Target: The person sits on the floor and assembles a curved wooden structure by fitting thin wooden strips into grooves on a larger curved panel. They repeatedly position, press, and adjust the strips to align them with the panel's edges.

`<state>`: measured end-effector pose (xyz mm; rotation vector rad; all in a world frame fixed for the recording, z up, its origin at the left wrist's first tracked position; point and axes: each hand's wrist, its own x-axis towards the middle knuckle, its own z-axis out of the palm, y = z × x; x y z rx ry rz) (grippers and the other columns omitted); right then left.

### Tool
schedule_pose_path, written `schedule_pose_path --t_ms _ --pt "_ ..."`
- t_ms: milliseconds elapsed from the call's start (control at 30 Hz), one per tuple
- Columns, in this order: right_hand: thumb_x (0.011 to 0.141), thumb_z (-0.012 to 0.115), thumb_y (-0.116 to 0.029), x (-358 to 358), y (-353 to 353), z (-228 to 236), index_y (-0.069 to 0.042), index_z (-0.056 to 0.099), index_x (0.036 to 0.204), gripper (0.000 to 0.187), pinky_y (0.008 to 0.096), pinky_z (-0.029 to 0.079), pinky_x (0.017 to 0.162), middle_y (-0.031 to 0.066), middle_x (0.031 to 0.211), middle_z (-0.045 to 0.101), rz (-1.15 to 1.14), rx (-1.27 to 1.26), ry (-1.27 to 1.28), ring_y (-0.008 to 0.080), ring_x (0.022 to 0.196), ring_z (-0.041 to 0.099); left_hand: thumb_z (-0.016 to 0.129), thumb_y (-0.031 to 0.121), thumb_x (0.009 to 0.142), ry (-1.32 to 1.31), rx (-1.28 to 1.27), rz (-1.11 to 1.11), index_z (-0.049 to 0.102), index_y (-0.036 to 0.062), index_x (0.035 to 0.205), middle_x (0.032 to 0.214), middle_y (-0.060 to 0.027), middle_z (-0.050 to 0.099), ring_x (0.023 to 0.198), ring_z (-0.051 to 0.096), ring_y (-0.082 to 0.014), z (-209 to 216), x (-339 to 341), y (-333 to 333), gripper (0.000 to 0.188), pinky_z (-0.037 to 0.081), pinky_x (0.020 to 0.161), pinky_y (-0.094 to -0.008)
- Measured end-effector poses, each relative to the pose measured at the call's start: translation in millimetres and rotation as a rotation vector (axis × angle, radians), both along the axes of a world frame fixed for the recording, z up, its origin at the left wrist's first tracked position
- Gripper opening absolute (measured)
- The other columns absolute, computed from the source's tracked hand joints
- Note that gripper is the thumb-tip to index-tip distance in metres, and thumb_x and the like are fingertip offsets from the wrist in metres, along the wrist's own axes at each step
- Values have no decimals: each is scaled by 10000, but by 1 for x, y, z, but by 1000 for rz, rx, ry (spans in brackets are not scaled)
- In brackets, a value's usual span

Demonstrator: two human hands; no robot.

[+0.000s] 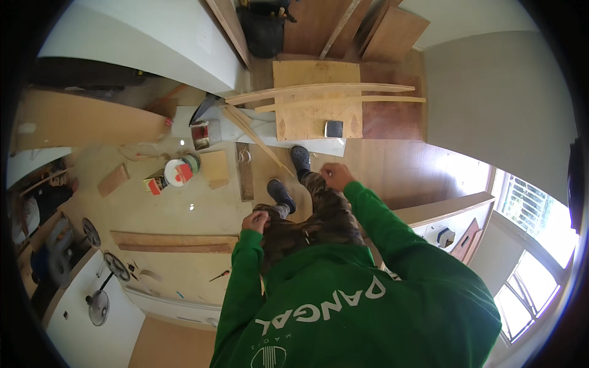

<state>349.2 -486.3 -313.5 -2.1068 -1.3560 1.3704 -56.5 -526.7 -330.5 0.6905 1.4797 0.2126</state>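
My left hand [256, 220] is by my left knee, over the camouflage trousers [313, 224]. Its fingers are curled in, and their inside is hidden. Out in front of my right thigh, my right hand [336, 176] is closed with the fingers bent together; whether anything small is in them does not show. Both arms wear green sleeves. Nearest ahead of the hands are my dark clogs [300, 158] and a thin wooden strip [261, 141] slanting across the floor. Beyond lies a plywood panel [294, 132] with a dark square block [334, 129] on it.
Two long wooden strips [343, 89] cross the plywood. To the left stand a white-lidded bucket [178, 173], a red-and-white tin [200, 135] and a small board [215, 166]. A screwdriver [219, 275] lies on the left. A wooden ledge [442, 209] borders the right side.
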Motion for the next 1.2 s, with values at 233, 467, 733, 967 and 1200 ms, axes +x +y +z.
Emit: schedule_pose_path --t_ms 233,467,733,967,1200 --pt "947 721 -249 1 161 -175 -154 805 1078 183 499 604 888 158 1033 757 197 173 -105 405 1001 745 744 311 1026 -50 98 71 767 52 1173 1039 -73 836 859 796 -182 -212 85 161 299 551 632 -323" --pt "943 732 -243 -31 217 -354 -212 713 1373 431 509 590 950 133 1174 722 145 201 -58 364 1084 733 753 343 990 -1 200 354 689 43 1371 1351 -131 749 1162 750 -282 -392 96 304 489 575 785 -394" --pt "937 728 -159 -93 222 -441 -203 583 1489 573 474 604 835 101 1067 695 2 506 -241 325 954 734 662 551 1009 -232 66 311 601 20 1450 1393 -158 733 1231 737 -332 -451 109 377 692 565 928 -459" --pt "900 732 -146 -91 214 -449 -182 585 1510 628 478 606 853 109 1062 699 27 531 -270 333 964 735 578 522 1056 -377 19 225 580 10 1438 1376 -190 728 1207 752 -334 -464 106 370 639 580 925 -455" --pt "884 737 -165 -91 216 -459 -205 547 1585 727 468 610 882 114 1064 703 95 553 -305 334 962 734 582 415 1089 -434 101 298 591 20 1380 1340 -198 737 1171 775 -344 -483 105 373 490 619 885 -441"
